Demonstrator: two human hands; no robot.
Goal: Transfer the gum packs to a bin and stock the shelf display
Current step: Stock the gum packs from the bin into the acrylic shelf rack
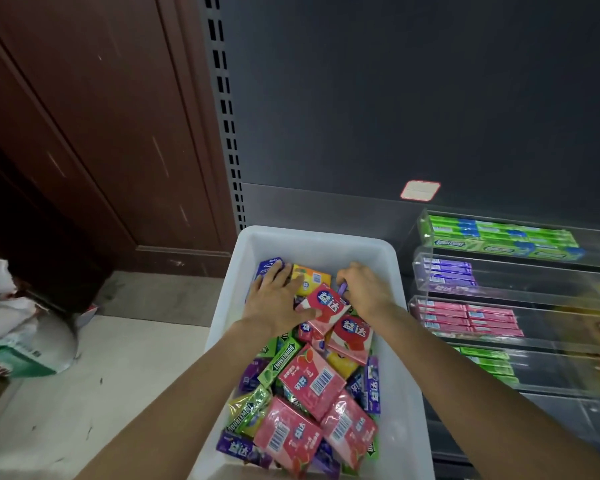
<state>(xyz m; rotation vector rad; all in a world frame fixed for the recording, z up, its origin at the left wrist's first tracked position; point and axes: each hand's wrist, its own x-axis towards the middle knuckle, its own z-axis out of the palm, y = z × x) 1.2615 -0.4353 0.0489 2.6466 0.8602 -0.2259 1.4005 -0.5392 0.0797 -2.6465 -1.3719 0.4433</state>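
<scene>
A white plastic bin (326, 242) stands in front of me, heaped with several gum packs in pink, green, purple and yellow. My left hand (274, 299) lies flat with spread fingers on the packs at the far end, touching a blue pack (269, 265) and a yellow pack (310, 278). My right hand (368, 287) is curled round a thin purple gum pack (342, 288) beside a pink pack (326, 304). To the right, the clear acrylic shelf display (520, 292) holds tiered rows of green, purple and pink packs.
A dark metal shelving back panel (413, 98) with a slotted upright rises behind the bin. A brown wooden door (94, 133) is at the left. White bags and a green box (18, 344) sit on the pale floor at the far left.
</scene>
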